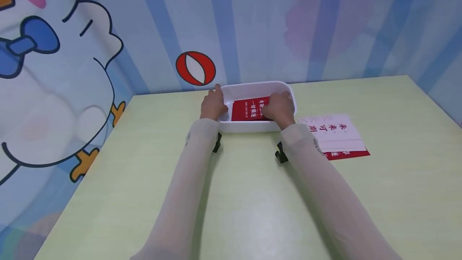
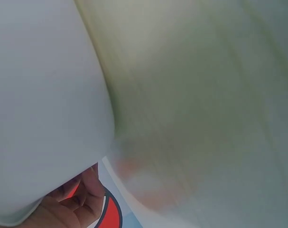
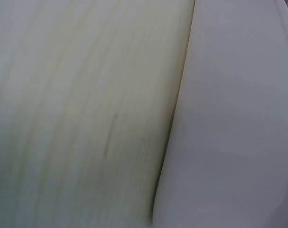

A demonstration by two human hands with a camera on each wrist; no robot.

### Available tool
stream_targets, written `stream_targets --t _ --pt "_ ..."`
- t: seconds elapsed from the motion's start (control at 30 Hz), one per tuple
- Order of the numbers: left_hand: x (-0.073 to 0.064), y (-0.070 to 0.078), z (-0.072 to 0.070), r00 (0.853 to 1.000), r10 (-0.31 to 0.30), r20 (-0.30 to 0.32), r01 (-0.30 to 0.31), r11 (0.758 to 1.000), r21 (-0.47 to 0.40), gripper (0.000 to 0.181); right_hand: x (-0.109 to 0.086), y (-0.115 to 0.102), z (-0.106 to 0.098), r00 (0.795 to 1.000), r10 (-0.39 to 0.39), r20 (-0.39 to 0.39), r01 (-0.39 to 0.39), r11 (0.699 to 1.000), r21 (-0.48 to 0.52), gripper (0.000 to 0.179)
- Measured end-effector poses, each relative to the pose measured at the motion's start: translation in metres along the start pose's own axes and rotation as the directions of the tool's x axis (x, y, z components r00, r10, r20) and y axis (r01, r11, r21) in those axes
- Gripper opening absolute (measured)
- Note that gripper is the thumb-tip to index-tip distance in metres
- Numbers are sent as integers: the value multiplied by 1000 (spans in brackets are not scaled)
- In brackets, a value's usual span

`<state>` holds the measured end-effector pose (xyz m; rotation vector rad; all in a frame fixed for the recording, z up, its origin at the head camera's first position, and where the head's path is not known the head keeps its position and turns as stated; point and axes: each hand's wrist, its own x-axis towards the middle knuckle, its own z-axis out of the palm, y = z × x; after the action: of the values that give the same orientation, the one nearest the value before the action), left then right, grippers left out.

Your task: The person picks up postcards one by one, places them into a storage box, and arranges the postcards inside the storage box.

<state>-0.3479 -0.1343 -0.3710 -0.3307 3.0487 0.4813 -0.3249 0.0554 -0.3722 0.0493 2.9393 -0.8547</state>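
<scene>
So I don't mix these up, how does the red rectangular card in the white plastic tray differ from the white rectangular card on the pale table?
The red card lies inside the tray; the white card lies outside it, partly covering a red sheet. The red card bears white characters; the white card bears red ones. Both are flat and printed.

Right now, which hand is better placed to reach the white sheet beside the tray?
The right hand, probably: it is nearer the white sheet, which lies right of the tray; the left hand is at its left end.
</scene>
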Motion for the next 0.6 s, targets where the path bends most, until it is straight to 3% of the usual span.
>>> stream_targets --t 0.6 --pt "3 0 -1 1000 13 -14 -13 1000 9 85 2 -1 -3 1000 -17 11 17 1000 -11 46"
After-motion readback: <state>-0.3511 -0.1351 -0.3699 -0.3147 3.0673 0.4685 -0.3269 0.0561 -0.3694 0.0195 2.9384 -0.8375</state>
